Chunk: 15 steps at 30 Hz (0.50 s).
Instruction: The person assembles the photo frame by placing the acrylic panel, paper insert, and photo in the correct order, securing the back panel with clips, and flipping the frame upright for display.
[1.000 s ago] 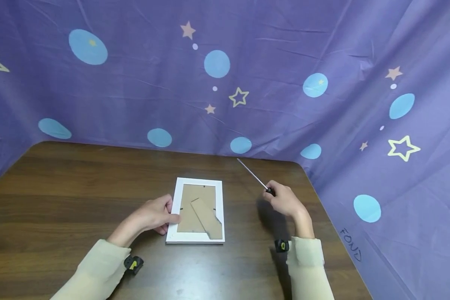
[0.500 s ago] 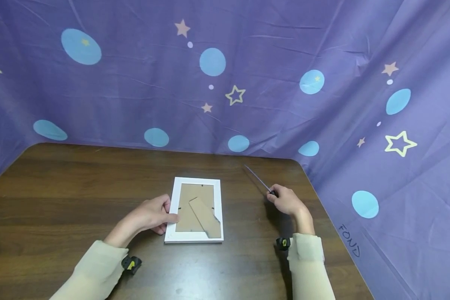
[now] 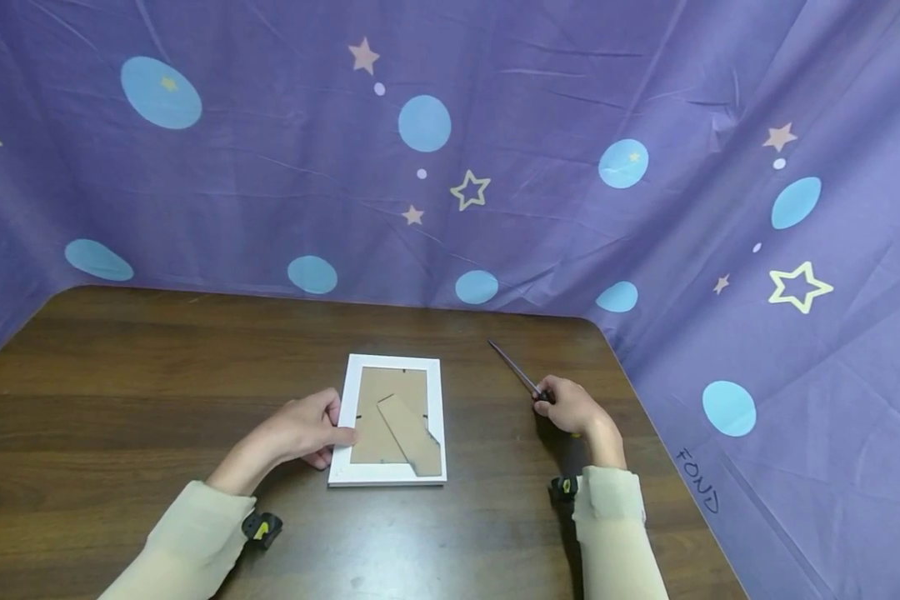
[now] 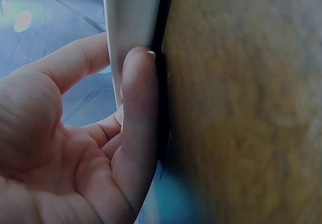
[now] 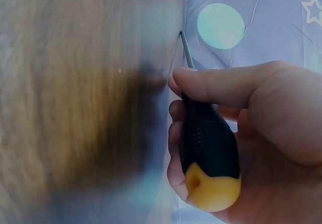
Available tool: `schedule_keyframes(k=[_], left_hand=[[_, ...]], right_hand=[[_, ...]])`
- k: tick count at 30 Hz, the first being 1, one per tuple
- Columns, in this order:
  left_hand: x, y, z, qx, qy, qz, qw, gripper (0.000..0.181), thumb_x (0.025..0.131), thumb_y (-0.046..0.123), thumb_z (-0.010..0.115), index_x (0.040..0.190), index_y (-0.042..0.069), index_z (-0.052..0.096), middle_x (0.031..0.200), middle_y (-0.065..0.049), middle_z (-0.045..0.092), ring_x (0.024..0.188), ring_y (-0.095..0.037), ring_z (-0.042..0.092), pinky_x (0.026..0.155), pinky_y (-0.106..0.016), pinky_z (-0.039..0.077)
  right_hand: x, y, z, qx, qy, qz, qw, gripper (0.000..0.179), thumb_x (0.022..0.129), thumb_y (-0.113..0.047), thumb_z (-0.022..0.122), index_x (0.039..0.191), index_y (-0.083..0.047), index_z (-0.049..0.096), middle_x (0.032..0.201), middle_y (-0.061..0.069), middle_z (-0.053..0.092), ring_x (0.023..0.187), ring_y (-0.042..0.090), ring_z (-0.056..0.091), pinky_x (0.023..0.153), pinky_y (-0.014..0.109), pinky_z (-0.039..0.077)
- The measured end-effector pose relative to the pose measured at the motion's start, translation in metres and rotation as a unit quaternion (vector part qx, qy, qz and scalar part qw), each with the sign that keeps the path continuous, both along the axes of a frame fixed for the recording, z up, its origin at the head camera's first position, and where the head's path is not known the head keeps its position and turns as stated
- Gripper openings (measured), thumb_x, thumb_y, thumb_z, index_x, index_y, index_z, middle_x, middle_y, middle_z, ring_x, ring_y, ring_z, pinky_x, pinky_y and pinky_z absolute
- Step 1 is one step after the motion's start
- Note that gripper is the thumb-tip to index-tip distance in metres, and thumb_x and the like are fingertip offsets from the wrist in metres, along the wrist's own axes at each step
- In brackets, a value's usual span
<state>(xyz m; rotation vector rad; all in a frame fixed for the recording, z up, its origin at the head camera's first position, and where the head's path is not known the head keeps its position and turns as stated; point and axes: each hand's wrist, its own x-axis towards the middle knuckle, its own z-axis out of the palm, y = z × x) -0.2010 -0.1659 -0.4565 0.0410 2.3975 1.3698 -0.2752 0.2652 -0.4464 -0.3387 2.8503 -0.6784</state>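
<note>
A white picture frame (image 3: 435, 417) lies back side up on the table, its brown backing board and slanted easel stand (image 3: 412, 433) showing. My left hand (image 3: 307, 429) grips its left edge, thumb on top and fingers at the side; in the left wrist view the fingers (image 4: 138, 108) press the white side of the frame. To the right, my right hand (image 3: 573, 408) holds a screwdriver (image 5: 209, 143) by its black and yellow handle. The thin metal shaft (image 3: 513, 365) points away and to the left, low over the table; whether its tip touches the wood I cannot tell.
The dark wooden table (image 3: 157, 375) has rounded far corners. A purple curtain (image 3: 307, 167) with stars and blue ovals hangs along its far and right sides.
My right hand has lowered the screwdriver, its tip coming down and slightly nearer. The left hand keeps its grip on the picture frame. The head view has shifted slightly.
</note>
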Motion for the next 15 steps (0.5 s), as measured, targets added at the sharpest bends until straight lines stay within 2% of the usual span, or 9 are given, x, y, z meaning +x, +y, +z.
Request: schedule_keyframes(k=[6,15], left_hand=[[-0.0004,-0.0003,-0.0008,-0.004,0.001,0.001,1.0,0.036,0.092,0.015,0.082,0.097,0.004,0.049,0.075,-0.012,0.062,0.058,-0.021,0.066,0.054,-0.033,0.063],[0.0,-0.0003,-0.0012,0.0,0.001,0.001,1.0,0.036,0.091,0.014,0.082,0.097,0.004,0.049,0.075,-0.013,0.062,0.058,-0.021,0.066,0.054,-0.033,0.063]], right_hand=[[0.0004,-0.0011,0.0014,0.0,-0.007,-0.004,1.0,0.015,0.098,-0.008,0.073,0.111,-0.006,0.064,0.086,0.004,0.058,0.084,0.022,0.056,0.079,0.038,0.048],[0.0028,-0.0021,0.0017,0.004,-0.038,-0.033,0.9987,0.021,0.098,-0.009,0.075,0.113,-0.008,0.061,0.086,0.004,0.053,0.08,0.022,0.054,0.071,0.034,0.045]])
